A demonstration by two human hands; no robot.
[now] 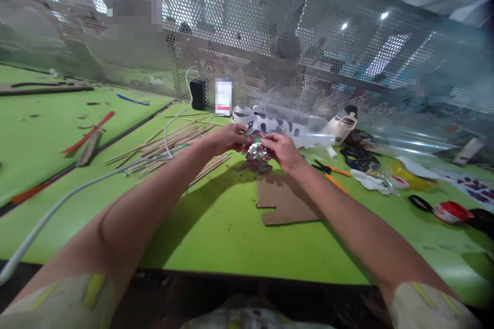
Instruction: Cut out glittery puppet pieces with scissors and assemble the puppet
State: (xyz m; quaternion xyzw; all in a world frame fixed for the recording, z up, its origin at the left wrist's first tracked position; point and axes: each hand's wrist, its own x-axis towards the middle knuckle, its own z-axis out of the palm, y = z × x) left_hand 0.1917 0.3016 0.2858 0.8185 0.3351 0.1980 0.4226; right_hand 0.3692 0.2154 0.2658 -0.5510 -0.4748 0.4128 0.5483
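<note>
Both arms reach forward over a green tabletop (227, 226). Between my hands is a small shiny object (258, 153), silver in the middle with red and green parts, its exact kind unclear. My left hand (230, 137) pinches its upper left side. From the right, my right hand (281, 148) closes its fingers on the upper right side. The lower part of the object hangs at or just above the table; contact cannot be made out. A notched piece of brown cardboard (287, 198) lies flat just below my right hand.
Thin wooden sticks (181, 139) and a white cable (96, 179) lie to the left. A lit phone (223, 96) stands beside a black box (198, 94). Orange-handled pliers (331, 168), a red tape roll (452, 212) and a white glue gun-like tool (341, 124) are on the right.
</note>
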